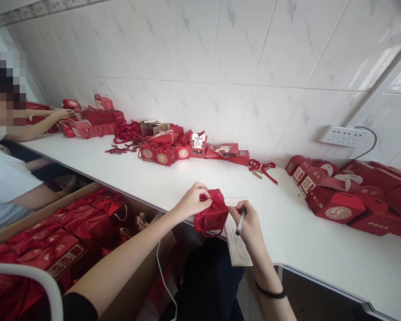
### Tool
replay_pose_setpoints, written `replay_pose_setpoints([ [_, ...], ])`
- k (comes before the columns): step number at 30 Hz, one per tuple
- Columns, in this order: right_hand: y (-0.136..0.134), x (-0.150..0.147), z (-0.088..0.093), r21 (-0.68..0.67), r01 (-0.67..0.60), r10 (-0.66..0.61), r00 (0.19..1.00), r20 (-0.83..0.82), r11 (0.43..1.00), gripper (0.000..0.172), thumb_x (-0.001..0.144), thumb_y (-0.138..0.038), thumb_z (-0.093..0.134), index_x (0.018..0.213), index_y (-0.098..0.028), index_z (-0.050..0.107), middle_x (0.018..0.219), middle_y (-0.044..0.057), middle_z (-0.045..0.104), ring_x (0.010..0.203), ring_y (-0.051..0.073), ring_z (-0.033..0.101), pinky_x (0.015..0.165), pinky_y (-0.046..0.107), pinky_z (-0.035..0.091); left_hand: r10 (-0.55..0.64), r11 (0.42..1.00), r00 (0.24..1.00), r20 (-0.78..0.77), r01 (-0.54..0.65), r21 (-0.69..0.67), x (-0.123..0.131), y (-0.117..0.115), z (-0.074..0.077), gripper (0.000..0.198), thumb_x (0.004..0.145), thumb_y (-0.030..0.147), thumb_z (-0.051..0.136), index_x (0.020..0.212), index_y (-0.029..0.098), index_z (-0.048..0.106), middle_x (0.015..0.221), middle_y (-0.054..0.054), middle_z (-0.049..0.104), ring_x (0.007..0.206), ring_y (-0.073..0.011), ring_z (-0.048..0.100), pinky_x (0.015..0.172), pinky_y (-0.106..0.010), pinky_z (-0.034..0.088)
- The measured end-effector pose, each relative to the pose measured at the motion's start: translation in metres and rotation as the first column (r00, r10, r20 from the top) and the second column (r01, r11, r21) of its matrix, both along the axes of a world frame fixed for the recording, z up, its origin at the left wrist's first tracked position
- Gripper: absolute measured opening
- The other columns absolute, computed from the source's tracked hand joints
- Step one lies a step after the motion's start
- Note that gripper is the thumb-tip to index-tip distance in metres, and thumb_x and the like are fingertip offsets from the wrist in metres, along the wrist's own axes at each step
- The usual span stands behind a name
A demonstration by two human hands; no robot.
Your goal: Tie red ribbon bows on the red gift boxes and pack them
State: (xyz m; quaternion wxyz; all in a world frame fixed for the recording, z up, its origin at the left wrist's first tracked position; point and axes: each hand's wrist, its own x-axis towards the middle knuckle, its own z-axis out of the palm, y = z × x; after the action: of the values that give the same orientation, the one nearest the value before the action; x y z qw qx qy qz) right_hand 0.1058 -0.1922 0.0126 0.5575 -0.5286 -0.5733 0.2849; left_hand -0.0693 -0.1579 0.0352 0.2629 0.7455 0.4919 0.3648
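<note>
A small red gift box (211, 221) sits at the table's front edge, with a dark red ribbon (218, 203) tied at its top. My left hand (194, 201) pinches the ribbon on the box's left side. On the other side, my right hand (249, 223) pinches a ribbon end between thumb and forefinger, and a black-and-clear pen (241, 221) is tucked in the same hand, pointing down. Beneath that hand lies a pad of paper (239, 252), partly over the table's edge. Ribbon loops hang below the box.
Finished-looking red boxes (163, 154) and loose ribbons (130, 131) line the wall. Folded red boxes (341, 205) stand right, near a power strip (339, 136). At lower left, a large carton (43, 209) holds many red boxes. A co-worker's hand (62, 115) handles boxes far left.
</note>
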Motion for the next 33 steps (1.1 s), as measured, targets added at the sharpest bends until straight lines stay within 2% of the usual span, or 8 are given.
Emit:
replay_pose_setpoints([
  [5,-0.009,0.000,0.006,-0.010,-0.096,0.097,0.994,0.051,0.995,0.032,0.067,-0.048,0.060,0.065,-0.021,0.044,0.058,-0.002,0.047,0.052,0.014,0.043,0.051,0.027,0.036,-0.009,1.000,1.000,-0.029,0.010,0.023,0.000,0.002,0.001,0.006,0.070,0.023,0.058,0.066,0.018,0.059,0.099,-0.004,0.055,0.093,-0.0182,0.058,0.091,-0.033,0.046],
  [10,0.015,0.021,0.024,0.025,0.165,-0.167,0.983,0.083,0.986,0.046,0.064,-0.062,0.064,0.075,-0.019,0.051,0.074,0.006,0.060,0.071,0.022,0.056,0.063,0.033,0.041,-0.054,0.998,0.998,-0.035,0.055,0.020,-0.005,0.004,0.005,0.007,0.073,0.025,0.058,0.070,0.019,0.059,0.099,-0.004,0.055,0.094,-0.0182,0.058,0.093,-0.034,0.044],
  [15,0.037,0.012,0.034,-0.086,-0.200,0.208,0.974,0.086,0.976,0.051,0.055,-0.063,0.070,0.072,-0.018,0.053,0.065,0.002,0.057,0.060,0.018,0.053,0.058,0.030,0.039,-0.059,0.995,0.998,-0.027,0.061,0.080,-0.009,0.001,0.010,0.013,0.074,0.031,0.059,0.080,0.020,0.060,0.101,-0.005,0.057,0.098,-0.0188,0.057,0.093,-0.034,0.043],
  [19,0.039,0.000,0.028,-0.066,-0.280,0.282,0.959,0.017,0.958,0.047,0.057,-0.060,0.070,0.064,-0.018,0.050,0.055,-0.003,0.049,0.051,0.012,0.045,0.053,0.027,0.036,0.181,0.967,0.982,0.056,-0.188,0.174,-0.018,-0.009,0.014,0.022,0.079,0.037,0.052,0.090,0.019,0.056,0.102,-0.006,0.058,0.100,-0.0191,0.055,0.089,-0.032,0.042],
  [21,0.039,-0.003,0.025,-0.070,-0.267,0.265,0.964,-0.036,0.961,0.047,0.057,-0.059,0.070,0.066,-0.017,0.051,0.054,-0.004,0.048,0.048,0.011,0.042,0.050,0.026,0.034,0.325,0.941,0.946,-0.012,-0.323,0.099,-0.021,-0.014,0.017,0.030,0.082,0.044,0.043,0.069,0.019,0.052,0.079,-0.004,0.058,0.081,-0.0194,0.058,0.077,-0.031,0.043],
  [24,0.039,-0.004,0.021,-0.085,-0.241,0.233,0.968,-0.099,0.967,0.049,0.054,-0.058,0.071,0.071,-0.017,0.052,0.055,-0.004,0.049,0.049,0.012,0.043,0.049,0.026,0.033,0.354,0.919,0.919,-0.173,-0.376,-0.119,-0.021,-0.016,0.024,0.053,0.085,0.056,0.027,0.046,0.021,0.033,0.048,-0.001,0.042,0.052,-0.0169,0.048,0.060,-0.031,0.036],
  [29,0.036,-0.007,0.018,-0.092,-0.232,0.216,0.965,-0.150,0.968,0.046,0.055,-0.055,0.071,0.074,-0.018,0.052,0.058,-0.002,0.052,0.052,0.013,0.046,0.049,0.025,0.032,0.229,0.932,0.952,-0.203,-0.274,-0.237,-0.014,-0.007,0.028,0.045,0.079,0.048,0.044,0.045,0.021,0.031,0.041,0.004,0.030,0.042,-0.0116,0.035,0.052,-0.028,0.026],
  [33,0.033,-0.006,0.013,-0.131,-0.253,0.218,0.947,-0.234,0.959,0.047,0.054,-0.054,0.074,0.075,-0.018,0.052,0.059,-0.002,0.054,0.052,0.012,0.046,0.048,0.024,0.032,0.140,0.919,0.989,0.042,-0.114,-0.377,-0.016,-0.003,0.019,0.028,0.071,0.040,0.055,0.056,0.018,0.046,0.049,0.005,0.045,0.046,-0.0102,0.041,0.051,-0.025,0.030],
])
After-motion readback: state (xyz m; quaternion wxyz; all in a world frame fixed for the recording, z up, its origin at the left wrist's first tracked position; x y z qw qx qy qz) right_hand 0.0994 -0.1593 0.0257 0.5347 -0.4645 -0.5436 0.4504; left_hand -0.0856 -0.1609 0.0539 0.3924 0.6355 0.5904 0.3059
